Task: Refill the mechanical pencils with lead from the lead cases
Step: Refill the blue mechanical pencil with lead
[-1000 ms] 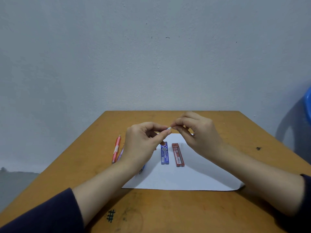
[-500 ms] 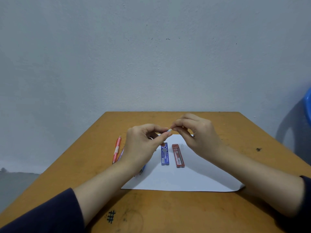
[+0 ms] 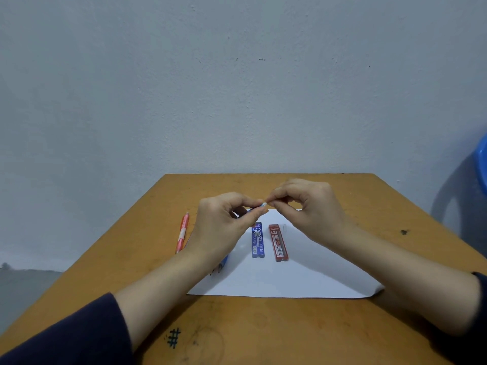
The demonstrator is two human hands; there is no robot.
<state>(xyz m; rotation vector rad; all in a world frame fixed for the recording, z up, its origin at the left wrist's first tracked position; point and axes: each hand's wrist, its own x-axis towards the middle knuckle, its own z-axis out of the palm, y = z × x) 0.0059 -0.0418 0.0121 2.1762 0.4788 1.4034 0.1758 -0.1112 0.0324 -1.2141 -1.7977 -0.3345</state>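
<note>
My left hand (image 3: 224, 227) grips a blue mechanical pencil (image 3: 224, 260) above the white paper (image 3: 290, 280); its lower end pokes out below my wrist and its pale top end shows at my fingertips. My right hand (image 3: 308, 209) pinches at that top end with thumb and forefinger; what it holds is too small to see. A blue lead case (image 3: 258, 240) and a red lead case (image 3: 278, 243) lie side by side on the paper below my hands. An orange-pink mechanical pencil (image 3: 182, 233) lies on the table left of my left hand.
The wooden table (image 3: 263, 333) carries ink marks near the front edge and a dark spot (image 3: 404, 232) at the right. A grey wall stands behind the table. A blue plastic chair (image 3: 483, 164) shows at the right edge.
Both hands stay pinched together at the pencil's top end, with only slight shifts of the fingers. Nothing on the table has moved.
</note>
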